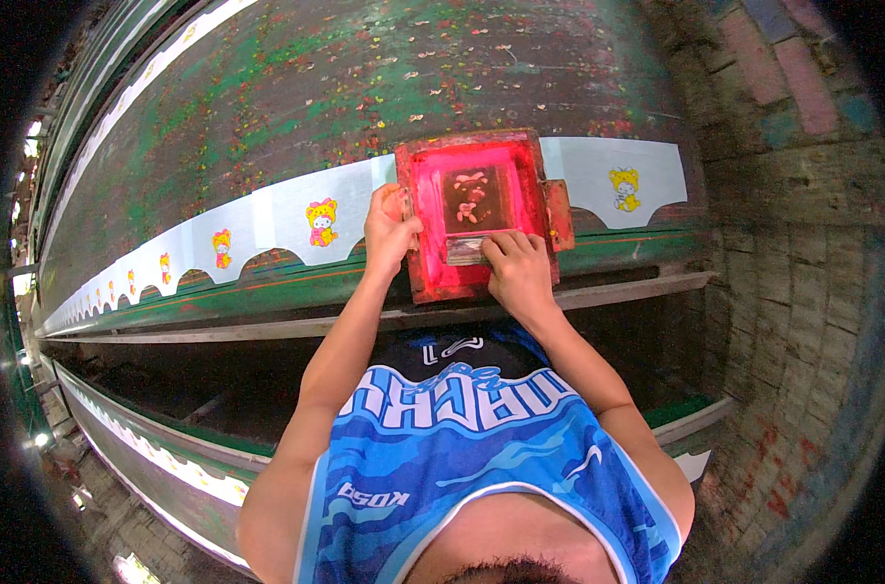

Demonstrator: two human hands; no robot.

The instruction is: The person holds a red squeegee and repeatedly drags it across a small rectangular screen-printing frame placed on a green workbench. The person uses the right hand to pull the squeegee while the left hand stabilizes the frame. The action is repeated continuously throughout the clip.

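A screen-printing frame (413,161) with a red-stained mesh lies over a row of white cut-out pieces on the long table. Its dark central window shows a small bear-like figure. My left hand (389,232) is closed round the frame's left edge, thumb on top. Inside the frame, near its front side, my right hand (522,277) grips a squeegee (464,251) that rests on the mesh. Just left of the frame, a white piece (350,200) bears a yellow and pink bear-like print. Right of it, another white piece (656,185) shows a yellow figure with no pink.
The long table (296,107) is dark green, spotted with dried paint, and curves away to the left. A pale rail (637,290) runs along its near side. Behind me stands a second table with white pieces (160,443). A brick floor (802,273) lies on the right.
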